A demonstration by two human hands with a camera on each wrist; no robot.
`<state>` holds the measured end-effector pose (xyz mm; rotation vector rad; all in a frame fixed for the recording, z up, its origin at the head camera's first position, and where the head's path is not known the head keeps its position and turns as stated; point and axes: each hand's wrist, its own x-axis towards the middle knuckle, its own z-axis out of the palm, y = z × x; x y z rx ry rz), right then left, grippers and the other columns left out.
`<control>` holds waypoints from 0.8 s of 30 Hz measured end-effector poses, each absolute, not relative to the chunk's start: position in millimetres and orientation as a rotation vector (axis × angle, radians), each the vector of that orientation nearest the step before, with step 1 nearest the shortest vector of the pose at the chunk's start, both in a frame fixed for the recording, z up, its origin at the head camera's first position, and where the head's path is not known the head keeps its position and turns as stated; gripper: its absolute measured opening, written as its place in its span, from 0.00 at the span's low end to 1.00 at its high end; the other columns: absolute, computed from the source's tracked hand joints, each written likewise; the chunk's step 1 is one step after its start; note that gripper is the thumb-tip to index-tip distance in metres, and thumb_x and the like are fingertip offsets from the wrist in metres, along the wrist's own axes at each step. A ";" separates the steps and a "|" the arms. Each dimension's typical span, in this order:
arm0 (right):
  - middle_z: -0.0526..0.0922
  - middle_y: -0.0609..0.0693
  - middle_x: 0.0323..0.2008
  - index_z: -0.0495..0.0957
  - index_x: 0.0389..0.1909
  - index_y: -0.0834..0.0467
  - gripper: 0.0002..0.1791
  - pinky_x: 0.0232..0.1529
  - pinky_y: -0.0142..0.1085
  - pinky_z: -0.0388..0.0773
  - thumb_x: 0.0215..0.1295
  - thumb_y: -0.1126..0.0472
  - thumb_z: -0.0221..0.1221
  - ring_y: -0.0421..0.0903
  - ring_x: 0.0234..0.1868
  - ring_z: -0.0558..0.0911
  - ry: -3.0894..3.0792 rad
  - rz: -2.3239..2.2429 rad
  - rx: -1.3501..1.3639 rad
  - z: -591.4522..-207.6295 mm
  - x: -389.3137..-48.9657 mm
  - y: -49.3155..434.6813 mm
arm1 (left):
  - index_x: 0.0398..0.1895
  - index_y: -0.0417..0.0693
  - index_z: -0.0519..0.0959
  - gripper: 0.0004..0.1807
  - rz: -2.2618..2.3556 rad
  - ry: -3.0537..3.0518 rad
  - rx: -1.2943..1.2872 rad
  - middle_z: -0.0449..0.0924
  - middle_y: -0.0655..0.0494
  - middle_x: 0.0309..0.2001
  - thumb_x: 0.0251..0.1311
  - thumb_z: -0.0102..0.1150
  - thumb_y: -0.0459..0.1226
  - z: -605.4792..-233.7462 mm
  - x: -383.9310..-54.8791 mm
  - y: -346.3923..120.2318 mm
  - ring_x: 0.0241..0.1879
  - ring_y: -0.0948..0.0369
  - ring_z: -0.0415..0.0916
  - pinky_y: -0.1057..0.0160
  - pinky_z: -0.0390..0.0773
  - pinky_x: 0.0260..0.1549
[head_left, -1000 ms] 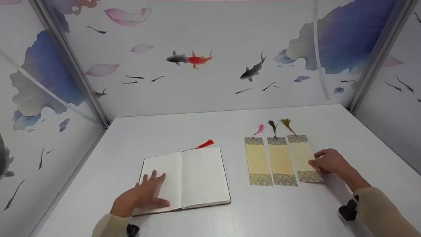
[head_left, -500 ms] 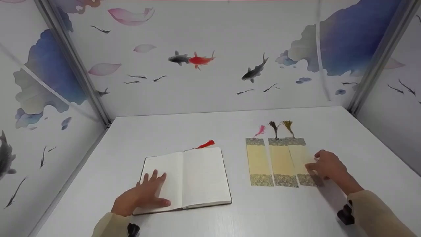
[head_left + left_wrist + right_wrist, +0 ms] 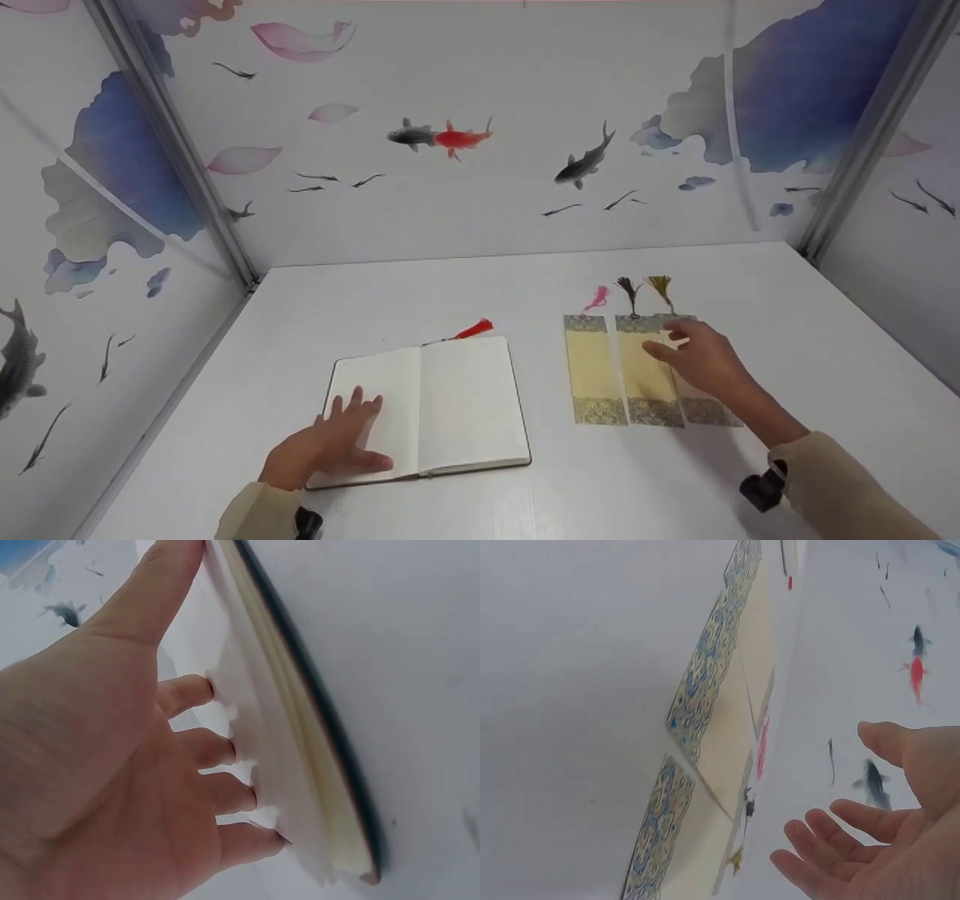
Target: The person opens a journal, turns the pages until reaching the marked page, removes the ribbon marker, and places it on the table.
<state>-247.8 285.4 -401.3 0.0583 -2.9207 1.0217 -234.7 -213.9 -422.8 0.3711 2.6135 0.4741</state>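
An open notebook (image 3: 469, 401) with blank pages lies on the white table. My left hand (image 3: 330, 442) rests on its left page, fingers spread; the left wrist view shows the fingertips (image 3: 245, 795) touching the paper. To the right lie three cream paper bookmarks with patterned ends: one with a pink tassel (image 3: 598, 297), a middle bookmark (image 3: 637, 375) with a dark tassel, and a right bookmark (image 3: 712, 414) with a gold tassel. The right one's upper part sits against or overlaps the middle one. My right hand (image 3: 705, 360) hovers over these two, holding nothing, and partly hides the right bookmark.
A red tassel (image 3: 474, 328) sticks out past the notebook's top edge. White panels with painted fish and petals, such as the back wall (image 3: 480, 210), enclose the table (image 3: 420, 292) at the back and both sides. Metal posts (image 3: 180, 157) stand at the corners.
The right hand held the right bookmark's edge, shifted it left against the middle one, then let go and moved up and left above the bookmarks. The left hand has stayed on the page.
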 end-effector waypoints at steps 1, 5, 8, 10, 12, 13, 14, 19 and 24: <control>0.71 0.73 0.64 0.66 0.68 0.71 0.39 0.56 0.61 0.76 0.71 0.43 0.58 0.71 0.63 0.73 -2.913 1.031 0.082 -399.6 -246.9 279.3 | 0.79 0.37 0.49 0.60 0.480 2.615 0.363 0.33 0.26 0.78 0.54 0.69 0.60 -422.9 -234.4 -214.2 0.76 0.26 0.30 0.23 0.40 0.68; 0.71 0.70 0.67 0.67 0.69 0.67 0.37 0.60 0.62 0.73 0.70 0.45 0.60 0.70 0.67 0.70 -2.893 1.040 0.161 -393.1 -242.3 257.1 | 0.78 0.37 0.51 0.59 0.490 2.622 0.344 0.34 0.26 0.78 0.54 0.70 0.58 -424.8 -234.1 -214.9 0.76 0.26 0.30 0.24 0.40 0.69; 0.68 0.69 0.69 0.66 0.70 0.66 0.37 0.64 0.64 0.69 0.70 0.46 0.61 0.70 0.71 0.66 -2.877 1.050 0.214 -389.1 -237.9 243.6 | 0.78 0.37 0.51 0.60 0.502 2.621 0.348 0.33 0.26 0.78 0.53 0.70 0.59 -425.2 -235.1 -214.9 0.76 0.27 0.30 0.23 0.40 0.68; 0.66 0.69 0.71 0.65 0.71 0.65 0.38 0.66 0.65 0.67 0.69 0.47 0.62 0.70 0.73 0.63 -2.866 1.064 0.251 -387.0 -234.7 235.1 | 0.78 0.37 0.51 0.60 0.505 2.620 0.355 0.33 0.26 0.78 0.53 0.70 0.60 -424.5 -235.7 -214.8 0.76 0.27 0.30 0.23 0.40 0.68; 0.65 0.69 0.72 0.65 0.72 0.64 0.38 0.67 0.65 0.66 0.68 0.48 0.63 0.70 0.74 0.62 -2.852 1.081 0.300 -386.2 -232.1 226.5 | 0.78 0.36 0.50 0.60 0.512 2.619 0.361 0.33 0.26 0.78 0.53 0.70 0.59 -423.7 -235.2 -214.7 0.76 0.26 0.29 0.23 0.40 0.68; 0.65 0.68 0.72 0.65 0.72 0.63 0.38 0.67 0.65 0.66 0.68 0.48 0.63 0.69 0.73 0.62 -2.843 1.091 0.324 -385.9 -230.8 222.1 | 0.78 0.36 0.50 0.60 0.514 2.620 0.360 0.33 0.26 0.78 0.53 0.70 0.59 -423.5 -234.9 -214.5 0.76 0.26 0.29 0.23 0.40 0.68; 0.65 0.68 0.72 0.65 0.72 0.63 0.38 0.66 0.65 0.66 0.68 0.49 0.64 0.69 0.73 0.63 -2.836 1.094 0.351 -385.9 -229.5 217.6 | 0.78 0.36 0.51 0.60 0.513 2.623 0.361 0.33 0.26 0.78 0.53 0.70 0.59 -423.4 -234.4 -214.2 0.76 0.26 0.30 0.23 0.40 0.68; 0.69 0.63 0.70 0.68 0.70 0.61 0.35 0.66 0.63 0.69 0.65 0.53 0.66 0.66 0.72 0.67 -2.778 1.006 0.501 -389.1 -225.3 196.0 | 0.78 0.37 0.51 0.58 0.501 2.638 0.338 0.34 0.28 0.79 0.53 0.71 0.56 -424.2 -232.8 -211.9 0.76 0.27 0.30 0.23 0.40 0.68; 0.70 0.59 0.70 0.69 0.71 0.58 0.35 0.68 0.65 0.64 0.64 0.55 0.68 0.64 0.73 0.66 -2.755 0.883 0.637 -392.5 -223.5 177.0 | 0.78 0.38 0.52 0.58 0.498 2.644 0.321 0.33 0.29 0.79 0.54 0.72 0.55 -424.1 -233.1 -210.9 0.77 0.28 0.30 0.24 0.39 0.69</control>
